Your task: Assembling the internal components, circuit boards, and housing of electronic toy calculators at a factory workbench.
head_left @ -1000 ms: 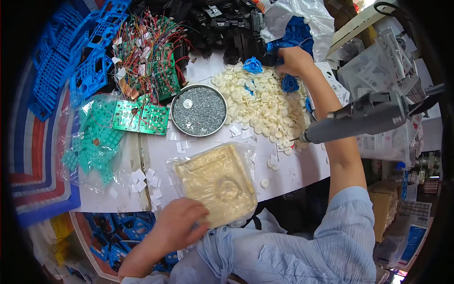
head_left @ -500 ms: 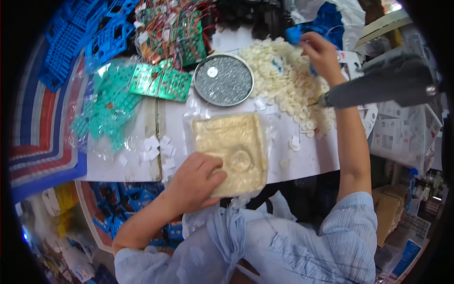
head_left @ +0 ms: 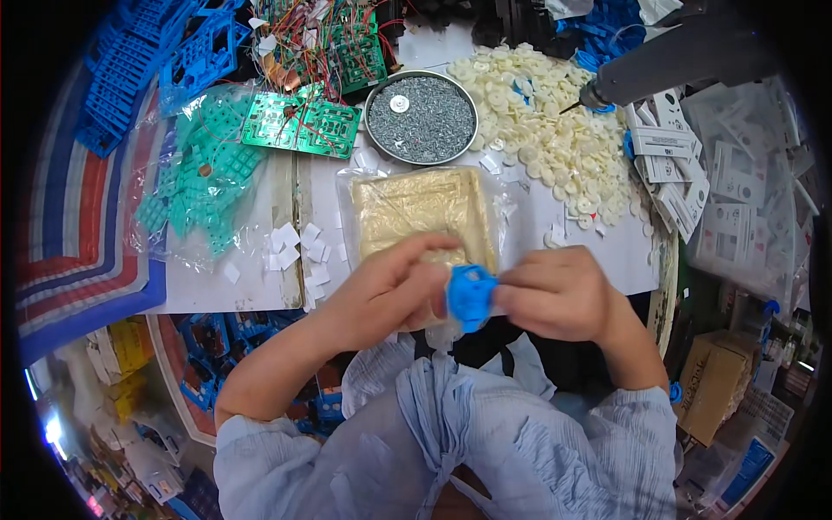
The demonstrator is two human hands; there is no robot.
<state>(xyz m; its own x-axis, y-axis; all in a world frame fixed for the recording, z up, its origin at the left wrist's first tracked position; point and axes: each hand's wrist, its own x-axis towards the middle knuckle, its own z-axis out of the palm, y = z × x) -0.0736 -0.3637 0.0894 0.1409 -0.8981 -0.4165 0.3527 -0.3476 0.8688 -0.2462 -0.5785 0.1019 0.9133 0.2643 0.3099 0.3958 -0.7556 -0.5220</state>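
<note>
Above the near part of a tan, plastic-wrapped pad (head_left: 416, 204), a small blue plastic part (head_left: 471, 299) is between my two hands. My right hand (head_left: 559, 295) pinches its right side, slightly smeared by motion. The thumb and fingers of my left hand (head_left: 390, 290) close against its left side, the index finger stretched over the pad. A pale edge shows between the left thumb and the blue part; whether it is a separate disc cannot be made out. Beyond the pad stands a round metal tin (head_left: 422, 156) of small grey screws, with one white disc on top.
A heap of cream plastic discs (head_left: 555, 121) lies right of the tin, below a dark power screwdriver (head_left: 676, 65). Green circuit boards (head_left: 299, 121), bagged green keypads (head_left: 208, 173) and white paper squares (head_left: 286, 247) lie left. White printed panels (head_left: 672, 147) are stacked at right.
My right hand has come back from the far right beyond the disc heap, bringing the blue part over the pad. My left hand has lifted off the pad to meet it.
</note>
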